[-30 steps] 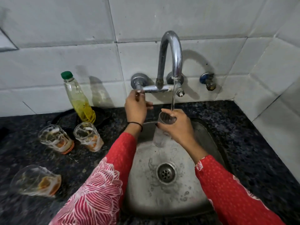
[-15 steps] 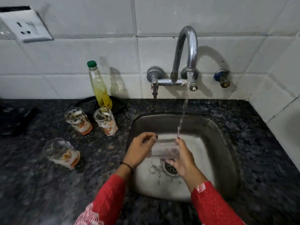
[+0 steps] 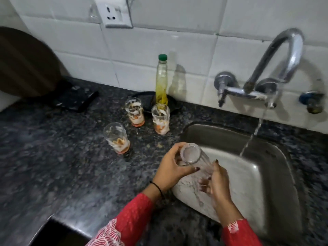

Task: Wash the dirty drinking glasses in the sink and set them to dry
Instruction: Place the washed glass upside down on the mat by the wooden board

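Lower centre, above the sink (image 3: 257, 183) left edge: a tilted clear glass (image 3: 193, 156), left hand (image 3: 170, 168) fingers gripping its upper end, right hand (image 3: 219, 181) fingers gripping its lower end. Three dirty glasses (image 3: 117, 137) stand on the surface (image 3: 53, 157).

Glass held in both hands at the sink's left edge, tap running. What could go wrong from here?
1. The glass is tilted, held by the left hand and right hand over the sink rim; a slip could crack it.
2. The stream falls beside the glass, not on it: no rinsing, possible splash.
3. Dirty glasses stand near the left hand; a reach could tip one.
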Tool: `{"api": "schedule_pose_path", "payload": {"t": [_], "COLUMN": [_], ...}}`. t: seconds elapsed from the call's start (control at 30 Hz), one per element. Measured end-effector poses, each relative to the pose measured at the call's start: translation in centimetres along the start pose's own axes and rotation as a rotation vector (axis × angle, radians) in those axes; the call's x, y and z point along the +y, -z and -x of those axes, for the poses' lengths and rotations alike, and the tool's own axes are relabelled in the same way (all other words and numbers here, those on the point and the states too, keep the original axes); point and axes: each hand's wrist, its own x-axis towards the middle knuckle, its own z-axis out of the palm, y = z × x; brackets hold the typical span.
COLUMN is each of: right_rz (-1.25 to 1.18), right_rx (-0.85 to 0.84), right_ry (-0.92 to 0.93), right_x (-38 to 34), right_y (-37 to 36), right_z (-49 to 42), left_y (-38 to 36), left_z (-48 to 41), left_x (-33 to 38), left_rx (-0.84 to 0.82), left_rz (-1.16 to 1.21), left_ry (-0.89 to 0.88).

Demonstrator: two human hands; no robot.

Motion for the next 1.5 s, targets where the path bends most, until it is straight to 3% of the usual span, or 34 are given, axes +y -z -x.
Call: {"api": "schedule_pose_path", "payload": {"t": [0.07,0.17,0.23,0.43,0.63,0.87,1.0,1.13,1.33,1.5], "right_rz": [0.208,0.643,0.811,0.753,0.77,0.752,0.674,0.753,0.848,0.849], "right_rx": [0.099,0.036,0.004,-0.098,-0.38,-0.604,-0.71,-0.72,-0.686,-0.758], "right_ry": [0.32,0.77,0.968,1.299,1.179,0.932,0.866,0.811,0.788,0.684], "right_x": [-1.3,-4.0,-6.0,-12.1,-14.5,-9.2,-6.3,-4.5,-4.2,-4.3], "right_y": [-1.3,-5.0,-9.6,-28.9,-49.3,-63.6,-66.5,-67.7,-68.0,-68.1], "right_z": [0.4,1.7,3.0,4.5,1.6,-6.7,-10.0,-12.1,-12.7,-12.5], "left_y": [2.1,6.7,11.2,27.5,43.2,54.7,57.7,58.3,58.2,58.6], "left_z": [-0.9,-2.5,-3.7,-8.2,-16.6,-25.4,-28.0,-28.6,-28.6,-28.2], "left_x": [2.0,5.8,8.1,12.7,11.1,2.0,-2.4,-4.6,-5.3,-4.7], "left_rx": [0.019,0.057,0.098,0.247,0.474,0.502,0.47,0.457,0.437,0.409], "left_rz": [0.015,0.045,0.056,-0.019,-0.237,-0.407,-0.39,-0.348,-0.308,-0.386], "left_ry": [-0.064,-0.178,-0.249,-0.413,-0.328,-0.084,-0.013,0.001,-0.034,-0.009]}}
